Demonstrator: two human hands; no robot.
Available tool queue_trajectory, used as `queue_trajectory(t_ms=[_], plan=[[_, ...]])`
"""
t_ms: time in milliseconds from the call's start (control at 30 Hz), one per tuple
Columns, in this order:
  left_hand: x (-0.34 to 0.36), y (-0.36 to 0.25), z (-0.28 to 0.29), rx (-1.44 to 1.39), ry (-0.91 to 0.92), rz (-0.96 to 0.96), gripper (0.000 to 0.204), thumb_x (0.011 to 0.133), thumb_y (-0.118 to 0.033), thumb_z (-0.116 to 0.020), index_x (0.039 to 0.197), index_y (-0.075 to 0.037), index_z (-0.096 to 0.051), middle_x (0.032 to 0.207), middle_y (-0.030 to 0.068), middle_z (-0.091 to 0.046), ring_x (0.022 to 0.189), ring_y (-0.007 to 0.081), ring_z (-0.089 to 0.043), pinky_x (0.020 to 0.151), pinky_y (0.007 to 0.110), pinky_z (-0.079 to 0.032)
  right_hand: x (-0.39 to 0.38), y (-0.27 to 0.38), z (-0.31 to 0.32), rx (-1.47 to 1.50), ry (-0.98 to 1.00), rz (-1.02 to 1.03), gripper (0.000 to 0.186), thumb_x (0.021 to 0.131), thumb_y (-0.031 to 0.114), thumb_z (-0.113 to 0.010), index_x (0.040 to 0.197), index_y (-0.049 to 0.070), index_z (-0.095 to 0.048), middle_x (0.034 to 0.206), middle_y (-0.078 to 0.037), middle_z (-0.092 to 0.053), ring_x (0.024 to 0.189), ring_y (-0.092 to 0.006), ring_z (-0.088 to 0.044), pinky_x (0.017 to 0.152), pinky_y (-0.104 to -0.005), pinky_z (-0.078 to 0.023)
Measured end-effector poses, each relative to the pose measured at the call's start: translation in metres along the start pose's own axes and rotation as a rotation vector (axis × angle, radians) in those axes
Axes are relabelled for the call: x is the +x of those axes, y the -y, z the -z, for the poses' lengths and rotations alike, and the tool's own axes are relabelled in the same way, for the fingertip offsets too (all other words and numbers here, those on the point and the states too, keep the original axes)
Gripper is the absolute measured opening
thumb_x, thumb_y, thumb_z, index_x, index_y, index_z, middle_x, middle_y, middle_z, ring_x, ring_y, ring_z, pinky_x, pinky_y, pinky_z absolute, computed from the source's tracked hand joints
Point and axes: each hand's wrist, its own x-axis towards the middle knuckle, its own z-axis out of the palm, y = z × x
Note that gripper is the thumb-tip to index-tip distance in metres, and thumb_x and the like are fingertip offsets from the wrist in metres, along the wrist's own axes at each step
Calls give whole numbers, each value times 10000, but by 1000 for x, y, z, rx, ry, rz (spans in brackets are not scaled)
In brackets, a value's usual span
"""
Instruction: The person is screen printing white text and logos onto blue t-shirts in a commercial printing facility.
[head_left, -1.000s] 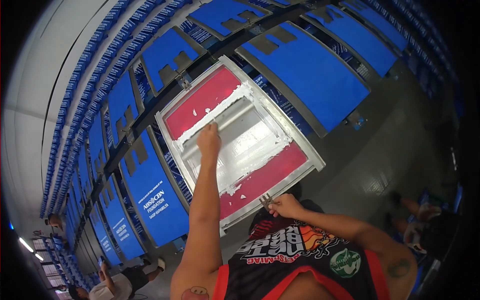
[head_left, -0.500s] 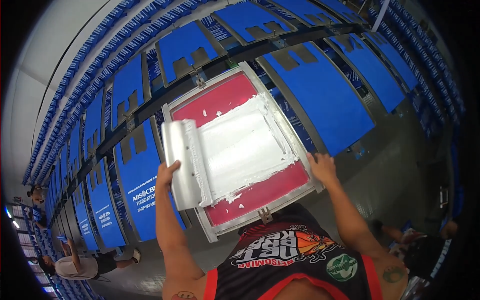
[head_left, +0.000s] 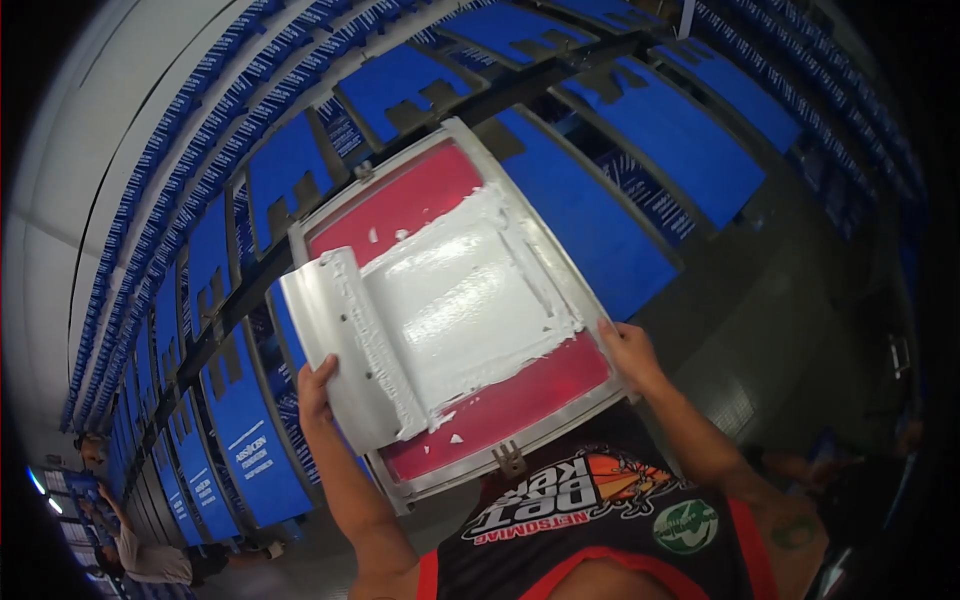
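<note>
A silver-framed printing screen (head_left: 545, 228) with red mesh at both ends lies tilted across the middle, in front of my chest. White ink (head_left: 455, 310) covers the mesh's middle, with ragged ridges at its edges. Along the left side leans a wide metal squeegee (head_left: 352, 355), white ink thick along its inner edge. My left hand (head_left: 318, 390) is closed around the squeegee's outer edge, thumb on top; its other fingers are hidden underneath. On the opposite side, my right hand (head_left: 632, 360) grips the frame's right rail, thumb on top.
Blue sheets lie on rows of dark boards, one blue sheet (head_left: 590, 235) close by the frame's right side. A dark rail (head_left: 265, 262) runs between the rows. Printed blue items hang in lines at the far left. Another person (head_left: 150, 555) is at the lower left.
The screen and squeegee have shifted left in the picture and turned slightly, with both hands still on them. The blue sheets behind have slid left too as the view moved.
</note>
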Motion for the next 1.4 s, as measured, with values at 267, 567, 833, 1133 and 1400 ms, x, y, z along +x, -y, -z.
queue_trajectory(t_ms=[267,567,833,1133,1400], plan=[[48,8,-197,-96,41,73,373,844,-144,-648,1135,73,-562,980,190,-666,818,290,-684,747,397,-567,110,-7,156,-87,-59,9,604,888,537,-538,959,-46,-682,831,-241,-678,808,-352,-671,728,-417,-494],[60,32,-224,-154,-10,83,398,855,-184,-657,1143,68,-549,971,186,-671,788,294,-689,722,402,-578,178,-27,176,-46,59,-15,643,874,561,-540,1020,-52,-667,917,-247,-674,875,-346,-662,758,-413,-487],[62,6,-248,-16,-21,54,404,786,-109,-717,1117,74,-575,979,173,-666,820,278,-678,739,398,-556,155,-27,166,-525,-377,587,466,857,400,-627,981,-48,-662,950,-220,-659,922,-334,-629,830,-423,-474],[109,-66,-386,1404,66,-614,385,658,-106,-699,1041,-116,-664,850,155,-673,807,348,-646,722,438,-522,40,-57,96,28,775,-185,357,886,276,-653,1032,-50,-654,892,-124,-694,812,-160,-664,736,-275,-515],[40,16,-393,1289,30,-879,341,668,-20,-602,989,-131,-631,843,116,-640,796,310,-620,641,436,-507,42,-46,110,-100,651,-2,239,885,203,-629,895,-28,-690,718,-94,-693,627,-134,-672,601,-270,-523]])
